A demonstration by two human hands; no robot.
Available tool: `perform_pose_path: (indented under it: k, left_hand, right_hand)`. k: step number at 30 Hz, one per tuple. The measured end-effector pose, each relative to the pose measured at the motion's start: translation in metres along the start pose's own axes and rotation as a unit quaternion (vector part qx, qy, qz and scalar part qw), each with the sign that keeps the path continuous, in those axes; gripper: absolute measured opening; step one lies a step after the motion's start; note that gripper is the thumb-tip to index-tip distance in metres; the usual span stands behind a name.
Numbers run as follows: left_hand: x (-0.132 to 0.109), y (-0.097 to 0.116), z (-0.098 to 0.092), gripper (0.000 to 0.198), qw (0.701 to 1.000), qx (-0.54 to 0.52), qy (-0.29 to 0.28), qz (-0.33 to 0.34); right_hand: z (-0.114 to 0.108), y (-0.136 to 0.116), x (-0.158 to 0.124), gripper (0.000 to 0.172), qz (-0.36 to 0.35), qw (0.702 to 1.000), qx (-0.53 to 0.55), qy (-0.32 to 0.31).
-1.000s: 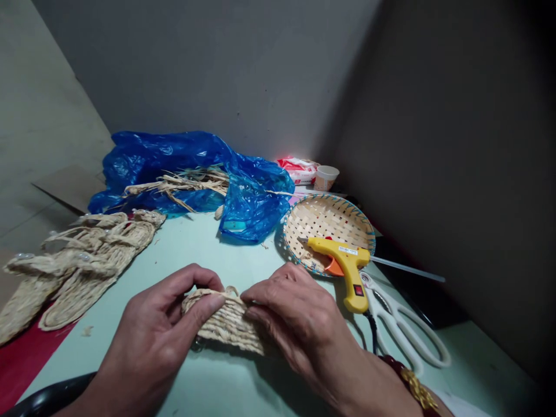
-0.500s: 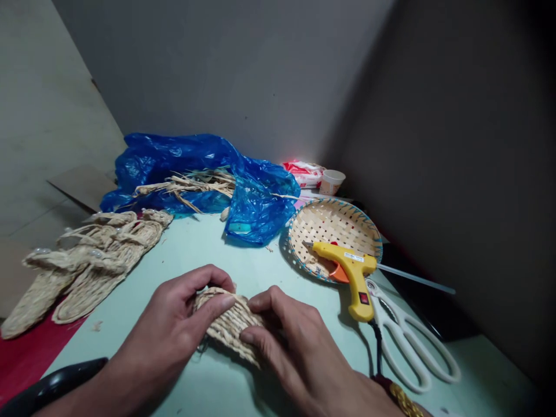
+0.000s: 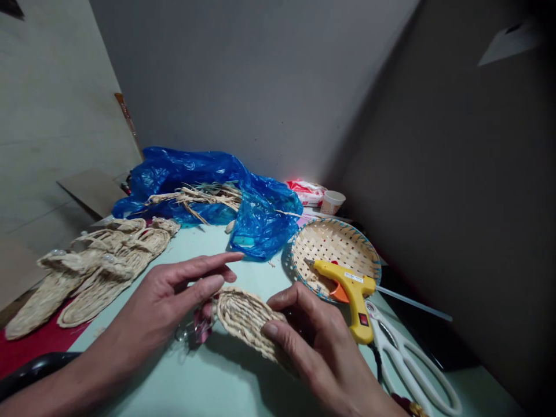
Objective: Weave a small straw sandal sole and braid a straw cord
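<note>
Right hand point(image 3: 313, 341) pinches mini woven straw sole point(image 3: 245, 318), lower centre; left hand point(image 3: 174, 295) fingers loose, outstretched beside it. Probably best gripping edge firmly, weave kept flat.

Dim, cool light falls from above and left; the right side sinks into darkness, edges bend wide-angle, and soft shadows sit under the hands point(image 3: 174, 295).

Woven sole point(image 3: 247, 317) on the counter point(image 3: 204, 385), between the hands: left hand point(image 3: 174, 295) at its left end, right hand point(image 3: 315, 344) over its right edge. Glue gun point(image 3: 354, 284) just right of the right hand, nose lying in the basket point(image 3: 330, 240) beyond it; scissors point(image 3: 392, 343) further right. Bag point(image 3: 260, 208) behind both hands. Sandals point(image 3: 99, 266) well left of the left hand, side by side.
</note>
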State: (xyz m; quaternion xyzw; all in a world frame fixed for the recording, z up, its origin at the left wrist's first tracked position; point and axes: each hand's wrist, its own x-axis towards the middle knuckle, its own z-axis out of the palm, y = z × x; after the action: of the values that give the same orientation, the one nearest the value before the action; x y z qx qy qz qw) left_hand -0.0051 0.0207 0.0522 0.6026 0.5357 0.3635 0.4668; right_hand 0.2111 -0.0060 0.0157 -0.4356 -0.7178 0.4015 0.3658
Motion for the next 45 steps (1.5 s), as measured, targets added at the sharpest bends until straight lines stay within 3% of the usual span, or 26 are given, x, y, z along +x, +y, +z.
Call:
perform_pose_path:
  k: [9, 17, 21, 31, 37, 40, 45]
  left_hand:
    - [0.000, -0.006, -0.001, 0.016, 0.998, 0.041, -0.012, 0.040]
    - [0.002, -0.008, -0.002, 0.018, 0.993, 0.083, -0.028, 0.085]
    - [0.000, -0.005, 0.001, 0.023, 0.983, 0.140, -0.062, 0.101]
    - [-0.004, -0.006, 0.013, 0.023, 0.991, 0.118, -0.066, 0.010]
    - [0.000, -0.005, 0.009, 0.020, 0.985, 0.101, -0.127, -0.054]
    - [0.002, -0.007, 0.007, 0.024, 0.985, 0.099, -0.133, -0.052]
    - [-0.002, -0.011, 0.008, 0.024, 0.990, 0.110, -0.082, -0.016]
  right_hand:
    - [0.000, -0.003, -0.001, 0.009, -0.011, 0.999, -0.042, -0.004]
    - [-0.002, -0.005, 0.002, 0.009, -0.009, 0.998, -0.050, -0.036]
    - [0.000, -0.004, 0.001, 0.009, 0.004, 0.998, -0.048, -0.039]
    - [0.006, -0.008, -0.006, 0.006, -0.012, 0.998, -0.059, -0.024]
    - [0.007, -0.007, -0.006, 0.006, -0.032, 0.996, -0.084, -0.014]
    - [0.008, -0.008, -0.005, 0.006, -0.040, 0.995, -0.096, -0.010]
    - [0.011, -0.003, -0.006, 0.008, -0.098, 0.985, -0.139, 0.009]
